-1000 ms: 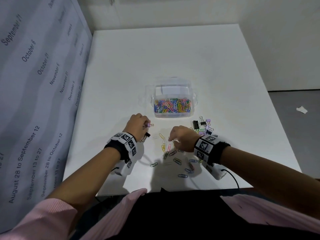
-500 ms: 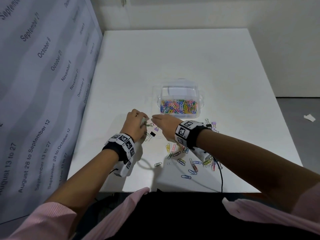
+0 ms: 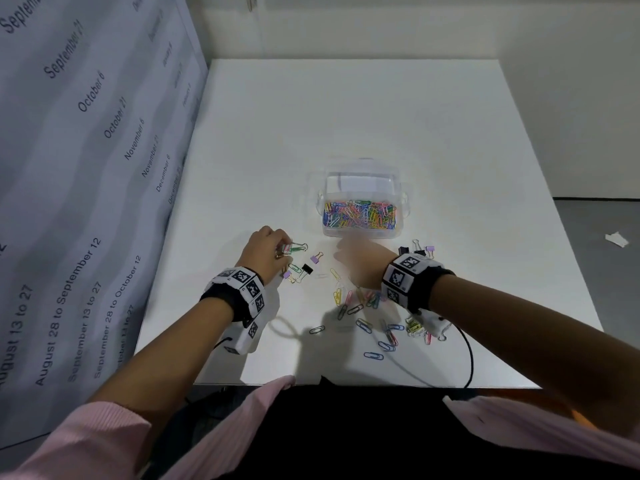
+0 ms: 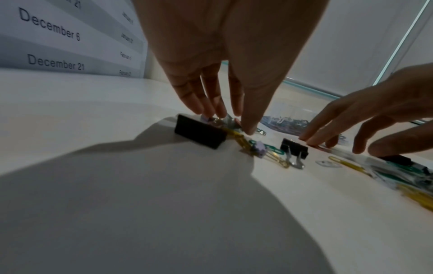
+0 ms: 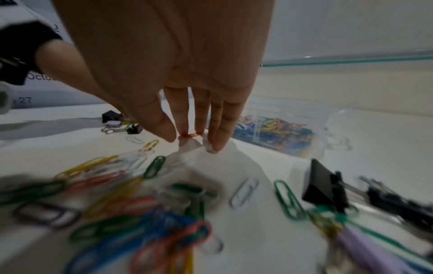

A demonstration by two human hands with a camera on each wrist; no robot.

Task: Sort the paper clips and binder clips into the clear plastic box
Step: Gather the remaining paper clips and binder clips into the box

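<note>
The clear plastic box stands mid-table, its near half holding coloured paper clips; its wall shows in the right wrist view. My left hand pinches a few small binder clips, with a green one sticking out, just behind a black binder clip. My right hand is blurred, in front of the box. Its fingers hang straight, tips on a red paper clip, thumb apart. Loose paper clips lie under the right wrist.
A lilac binder clip and a small black one lie between the hands. More binder clips sit right of the right wrist. A calendar panel walls the table's left side. A black cable hangs over the front edge.
The right hand left the paper clip pile, swung left beside the left hand, and now sits a little to the right, before the box. The left hand has stayed put, holding its clips.
</note>
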